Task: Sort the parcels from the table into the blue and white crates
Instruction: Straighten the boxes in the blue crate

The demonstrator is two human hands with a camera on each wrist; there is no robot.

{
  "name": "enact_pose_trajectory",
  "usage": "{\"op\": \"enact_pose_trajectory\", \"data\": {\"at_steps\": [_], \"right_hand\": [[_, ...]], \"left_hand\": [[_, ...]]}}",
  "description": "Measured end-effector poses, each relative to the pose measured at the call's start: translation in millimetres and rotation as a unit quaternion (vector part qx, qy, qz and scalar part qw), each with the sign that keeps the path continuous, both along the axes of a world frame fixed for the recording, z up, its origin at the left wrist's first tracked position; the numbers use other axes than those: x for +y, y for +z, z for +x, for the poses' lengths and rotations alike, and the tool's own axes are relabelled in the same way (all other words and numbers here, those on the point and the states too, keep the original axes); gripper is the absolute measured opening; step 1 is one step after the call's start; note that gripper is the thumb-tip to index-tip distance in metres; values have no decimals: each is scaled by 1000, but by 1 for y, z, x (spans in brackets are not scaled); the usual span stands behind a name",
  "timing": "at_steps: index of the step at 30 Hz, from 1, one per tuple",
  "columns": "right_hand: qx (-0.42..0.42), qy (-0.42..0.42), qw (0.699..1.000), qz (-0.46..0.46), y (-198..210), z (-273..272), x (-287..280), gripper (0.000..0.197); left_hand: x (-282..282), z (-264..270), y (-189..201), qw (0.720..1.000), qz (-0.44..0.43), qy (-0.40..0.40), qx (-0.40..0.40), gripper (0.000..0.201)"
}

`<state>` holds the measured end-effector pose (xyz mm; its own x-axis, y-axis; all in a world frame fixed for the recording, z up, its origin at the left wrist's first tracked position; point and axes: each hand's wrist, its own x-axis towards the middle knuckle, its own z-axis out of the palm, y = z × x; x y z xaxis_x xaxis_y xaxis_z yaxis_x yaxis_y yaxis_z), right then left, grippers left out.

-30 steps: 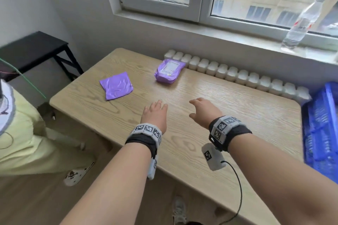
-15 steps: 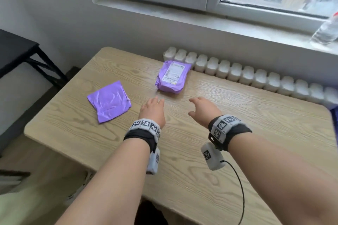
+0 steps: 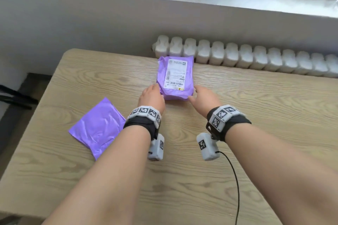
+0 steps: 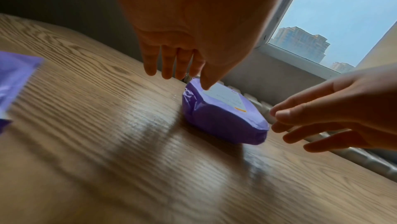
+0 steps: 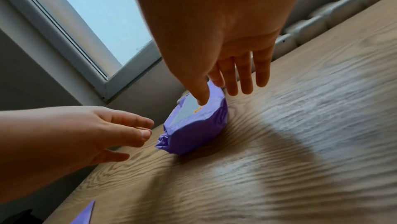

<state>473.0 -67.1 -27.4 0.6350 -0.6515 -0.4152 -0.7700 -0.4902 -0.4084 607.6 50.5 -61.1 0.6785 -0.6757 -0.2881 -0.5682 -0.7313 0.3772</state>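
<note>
1. Head view, nearest: a flat purple parcel lies on the table just left of the left forearm, untouched.
2. Further out, the left hand and right hand flank the padded purple parcel, fingers loosely extended, gripping nothing yet.
3. Its long axis runs away from the person, label up; both hands sit at its near corners, about equally close.
4. Beyond it stands the radiator. No crate shows.
</note>
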Motion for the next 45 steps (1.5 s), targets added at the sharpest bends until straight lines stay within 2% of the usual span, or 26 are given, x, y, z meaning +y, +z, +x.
{"op": "enact_pose_trajectory", "data": {"at_steps": [6, 11, 16, 19, 23, 27, 31, 34, 38, 42, 45], "right_hand": [[-27, -105, 991, 79, -21, 28, -11, 37], [-44, -123, 987, 95, -30, 36, -6, 22], [-60, -144, 981, 118, -33, 16, 5, 4], [-69, -158, 978, 117, -29, -2, 8, 4], [-82, -156, 979, 101, -11, -31, 7, 5], [-126, -138, 980, 69, 22, -71, 2, 7], [-143, -90, 985, 16, 65, -119, -4, 18], [-147, -39, 987, -49, 98, -154, -7, 26], [-161, 4, 978, -132, 140, -193, -9, 25], [-212, 42, 952, -219, 172, -222, -13, 22], [-246, 45, 933, -258, 187, -234, -16, 21]], "left_hand": [[-22, 21, -10, 996, 6, 39, 77, 34], [-26, 18, -13, 988, -21, 91, 122, 30], [-13, -4, -15, 973, -37, 151, 170, 18], [-3, -22, -8, 967, -43, 171, 185, 14], [6, -53, 11, 970, -53, 156, 181, 15], [10, -92, 42, 983, -59, 119, 130, 13], [3, -133, 81, 992, -103, 72, 26, 14], [-5, -167, 114, 982, -175, 45, -62, 24], [-15, -209, 154, 957, -232, -11, -172, 42], [-25, -236, 183, 949, -206, -114, -209, 29], [-30, -244, 202, 950, -191, -131, -210, 25]]}}
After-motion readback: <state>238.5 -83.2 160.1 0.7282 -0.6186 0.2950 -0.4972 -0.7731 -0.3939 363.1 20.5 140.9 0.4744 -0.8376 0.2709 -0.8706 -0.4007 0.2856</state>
